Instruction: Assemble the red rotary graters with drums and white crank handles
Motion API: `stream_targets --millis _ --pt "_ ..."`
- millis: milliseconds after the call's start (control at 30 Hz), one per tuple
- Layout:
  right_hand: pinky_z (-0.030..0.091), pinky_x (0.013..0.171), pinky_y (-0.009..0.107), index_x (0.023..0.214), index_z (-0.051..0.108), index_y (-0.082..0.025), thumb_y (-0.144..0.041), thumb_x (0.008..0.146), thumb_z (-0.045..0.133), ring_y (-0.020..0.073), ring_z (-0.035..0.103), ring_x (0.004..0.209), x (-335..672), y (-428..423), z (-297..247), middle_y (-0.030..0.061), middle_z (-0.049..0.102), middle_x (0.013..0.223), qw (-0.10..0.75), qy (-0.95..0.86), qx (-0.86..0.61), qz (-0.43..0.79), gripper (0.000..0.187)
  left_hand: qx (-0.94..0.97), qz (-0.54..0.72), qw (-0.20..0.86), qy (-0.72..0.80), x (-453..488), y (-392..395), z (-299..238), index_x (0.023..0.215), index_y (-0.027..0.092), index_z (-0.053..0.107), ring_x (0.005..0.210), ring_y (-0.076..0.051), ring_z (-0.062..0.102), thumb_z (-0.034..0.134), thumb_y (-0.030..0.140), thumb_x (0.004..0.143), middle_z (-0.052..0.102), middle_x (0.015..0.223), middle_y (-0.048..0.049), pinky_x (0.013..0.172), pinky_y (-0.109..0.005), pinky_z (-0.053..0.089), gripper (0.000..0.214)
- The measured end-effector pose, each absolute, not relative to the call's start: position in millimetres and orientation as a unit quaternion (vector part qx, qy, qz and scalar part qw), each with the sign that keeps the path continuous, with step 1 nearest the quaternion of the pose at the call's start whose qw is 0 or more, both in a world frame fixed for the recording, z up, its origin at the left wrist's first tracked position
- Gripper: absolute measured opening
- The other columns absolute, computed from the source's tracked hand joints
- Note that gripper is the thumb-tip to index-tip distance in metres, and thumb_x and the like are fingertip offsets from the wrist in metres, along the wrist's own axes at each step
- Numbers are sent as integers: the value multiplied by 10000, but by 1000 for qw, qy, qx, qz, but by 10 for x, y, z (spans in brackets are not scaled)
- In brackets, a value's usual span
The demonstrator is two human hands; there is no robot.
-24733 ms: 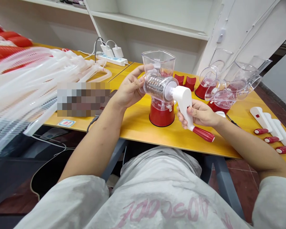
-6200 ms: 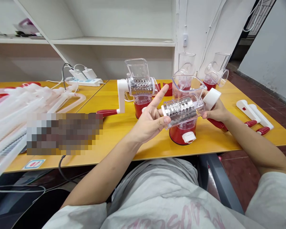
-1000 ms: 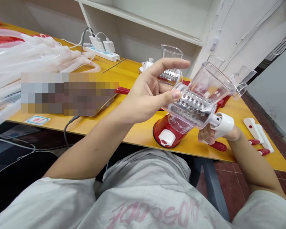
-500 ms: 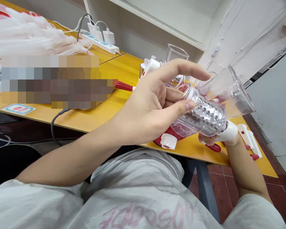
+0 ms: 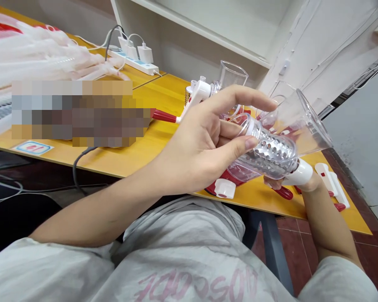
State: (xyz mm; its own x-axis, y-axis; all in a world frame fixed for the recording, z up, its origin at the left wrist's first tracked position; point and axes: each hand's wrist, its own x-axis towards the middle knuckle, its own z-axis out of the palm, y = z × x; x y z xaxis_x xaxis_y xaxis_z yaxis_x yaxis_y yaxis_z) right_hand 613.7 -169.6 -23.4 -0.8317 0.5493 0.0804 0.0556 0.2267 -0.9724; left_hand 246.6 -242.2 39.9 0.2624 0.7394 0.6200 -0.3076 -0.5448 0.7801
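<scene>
Left hand (image 5: 204,144) pinches the clear grater (image 5: 285,136), holed metal drum (image 5: 272,153) inside; my right hand (image 5: 273,183) — half-hidden — grips its crank (image 5: 302,173); second grater (image 5: 234,74) behind.

The left hand (image 5: 201,144) holds one end of a tilted grater (image 5: 272,149), thumb against the clear housing, index finger stretched out above. The right hand (image 5: 273,183), mostly hidden, is at the white crank (image 5: 300,173) on the other end. A white knob (image 5: 225,188) sits on the red base (image 5: 237,176). Behind stands another grater (image 5: 233,74), partly covered. Two loose cranks (image 5: 329,180) lie on the table (image 5: 129,157) at right; a power strip (image 5: 141,65) and pale tubes (image 5: 34,63) lie at left.
</scene>
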Motion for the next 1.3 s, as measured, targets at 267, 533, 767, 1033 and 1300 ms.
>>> stream_targets --millis 267,533,767,1033,1300 --pt "677 845 419 1013 801 -210 -618 1082 851 224 714 725 6089 -1710 -256 63 760 823 239 -747 -145 603 417 659 576 460 151 2435 -2368 392 1434 286 767 982 -254 953 967 402 1066 852 1453 -70 798 -296 762 435" --pt "696 801 359 1133 824 -148 -608 1128 840 246 801 851 6083 -1765 -131 150 833 959 225 -767 -175 575 460 665 570 468 117 2413 -2370 422 1382 260 765 871 -212 934 958 311 1072 905 1303 -54 732 -269 741 369" --pt "713 917 337 1298 857 -163 -560 1148 837 272 849 1023 6073 -1739 -87 169 867 1101 219 -812 -161 517 425 669 533 499 140 2396 -2230 342 1480 254 751 862 -250 921 968 412 1065 900 1076 -34 779 -325 757 495" --pt "685 831 311 1294 834 -172 -508 1196 773 230 813 908 6030 -1746 -136 150 849 1058 247 -816 -143 503 355 675 536 496 110 2462 -2008 196 1535 292 743 841 -237 909 964 527 1061 898 1021 -7 784 -337 769 574" --pt "632 800 313 1101 836 -152 -550 1189 789 212 756 872 5891 -1757 -141 130 824 977 282 -800 -147 508 410 672 545 487 115 2481 -1608 -26 1566 305 714 890 -273 922 984 648 1012 890 1054 -23 783 -377 794 705"
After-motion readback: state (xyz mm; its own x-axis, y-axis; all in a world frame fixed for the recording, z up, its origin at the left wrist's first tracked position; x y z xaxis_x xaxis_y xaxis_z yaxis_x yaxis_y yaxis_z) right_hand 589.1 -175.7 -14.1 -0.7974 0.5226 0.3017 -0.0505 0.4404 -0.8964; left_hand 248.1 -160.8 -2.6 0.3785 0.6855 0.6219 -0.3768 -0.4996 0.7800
